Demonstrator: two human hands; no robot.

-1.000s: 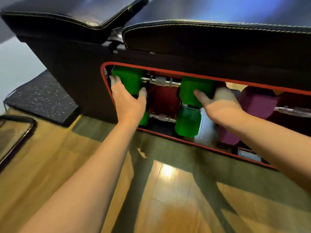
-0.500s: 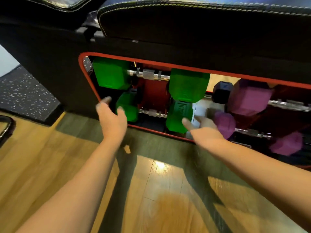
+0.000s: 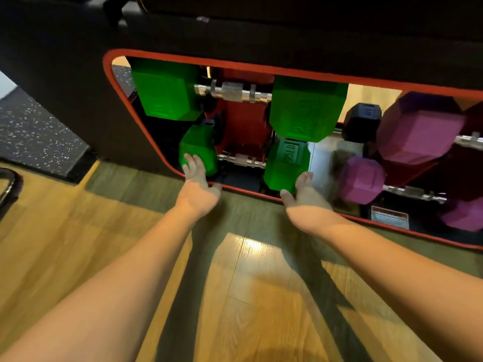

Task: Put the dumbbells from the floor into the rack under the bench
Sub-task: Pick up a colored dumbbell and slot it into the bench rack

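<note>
Head view: looks down both forearms at the open side of a black padded bench, with wood floor in the foreground.
Bench (image 3: 78, 82): black body with a red-trimmed opening (image 3: 300, 70); the rack sits inside it, which is why everything is stowed low and sideways.
Rack (image 3: 245, 126): red frame with two tiers at the left end of the opening, each cradling a handle so the heads hang clear on either side.
Upper green dumbbell (image 3: 305, 108): already seated on the top tier, its knurled chrome handle across the red frame.
Purple dumbbells (image 3: 418, 131): stacked on the right half of the rack, a larger one above smaller ones.
Lower green dumbbell (image 3: 285, 165): on the bottom tier near the opening's lower edge, apparently being nudged fully home.
Black dumbbell (image 3: 362, 121): a small head tucked behind, between green and purple.
Left hand (image 3: 196, 184): fingers fairly straight, tips touching the left green head from the front; pushing, not gripping, as far as can be judged.
Right hand (image 3: 303, 190): thumb and fingers cupped round the lower corner of the right green head.
Writing: the lower green head reads roughly "25LB"; the upper head has raised numerals, too blurred to read; the black head's number is also unclear.
Sticker (image 3: 390, 216): a warning label at the rack's base, text illegible.
</note>
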